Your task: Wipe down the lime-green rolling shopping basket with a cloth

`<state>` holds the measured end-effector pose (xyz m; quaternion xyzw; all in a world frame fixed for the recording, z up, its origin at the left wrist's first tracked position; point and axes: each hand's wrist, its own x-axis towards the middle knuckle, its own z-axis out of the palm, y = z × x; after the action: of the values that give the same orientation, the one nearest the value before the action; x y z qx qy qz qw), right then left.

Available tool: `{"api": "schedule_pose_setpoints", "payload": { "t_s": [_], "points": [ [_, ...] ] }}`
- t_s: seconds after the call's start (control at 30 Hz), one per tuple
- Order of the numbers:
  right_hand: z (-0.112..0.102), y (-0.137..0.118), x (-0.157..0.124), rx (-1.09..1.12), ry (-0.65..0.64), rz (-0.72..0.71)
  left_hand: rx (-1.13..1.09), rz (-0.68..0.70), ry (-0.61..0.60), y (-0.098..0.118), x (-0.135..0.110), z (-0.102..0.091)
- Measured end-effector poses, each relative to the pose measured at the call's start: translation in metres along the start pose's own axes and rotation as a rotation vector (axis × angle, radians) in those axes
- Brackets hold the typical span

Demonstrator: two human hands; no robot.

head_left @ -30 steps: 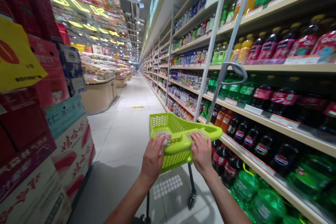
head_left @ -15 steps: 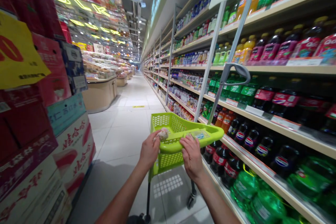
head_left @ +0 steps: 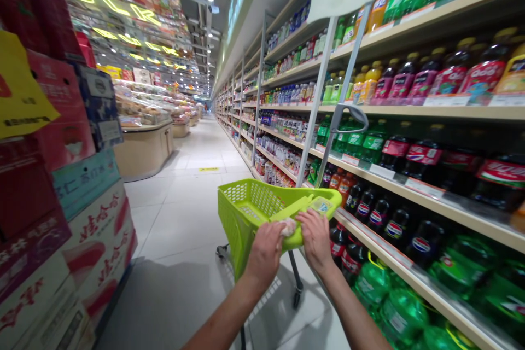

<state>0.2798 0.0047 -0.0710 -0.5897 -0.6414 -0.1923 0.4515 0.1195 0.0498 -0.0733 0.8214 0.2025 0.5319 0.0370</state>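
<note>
Lime-green, your cart (head_left: 237, 232) stands beside the front edge of the shelf (head_left: 381, 246); your left hand (head_left: 264, 251) pinches a pale wad (head_left: 289, 227) at its handle (head_left: 296, 237). Your right hand (head_left: 315, 240) rests there, grip unclear. Both are placed; what remains doesn't show.

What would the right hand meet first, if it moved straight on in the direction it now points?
Most likely the green shopping cart, whose near end the right hand touches; it points across the cart's top. Depth is unclear, so it might pass above instead.
</note>
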Motion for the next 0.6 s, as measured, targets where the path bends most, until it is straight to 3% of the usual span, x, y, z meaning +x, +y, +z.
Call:
{"api": "schedule_pose_setpoints", "payload": {
  "t_s": [0.1, 0.2, 0.27, 0.43, 0.5, 0.6],
  "points": [
    [-0.006, -0.007, -0.01, 0.033, 0.036, 0.018, 0.018, 0.055, 0.01, -0.024, -0.012, 0.008],
    [-0.012, -0.007, -0.018, 0.064, 0.113, 0.052, 0.061, -0.14, 0.074, -0.046, -0.018, 0.017],
    [-0.017, -0.002, -0.019, 0.067, 0.129, 0.064, 0.035, -0.177, 0.074, -0.04, -0.017, 0.024],
    [-0.025, 0.013, -0.019, 0.051, 0.123, 0.076, -0.128, 0.05, -0.031, 0.006, -0.013, 0.037],
    [-0.026, 0.014, -0.02, 0.028, 0.14, 0.133, -0.146, 0.073, -0.032, 0.005, -0.015, 0.035],
    [-0.025, 0.012, -0.021, 0.026, 0.177, 0.178, -0.123, -0.019, 0.011, -0.014, -0.018, 0.031]
  ]
}}
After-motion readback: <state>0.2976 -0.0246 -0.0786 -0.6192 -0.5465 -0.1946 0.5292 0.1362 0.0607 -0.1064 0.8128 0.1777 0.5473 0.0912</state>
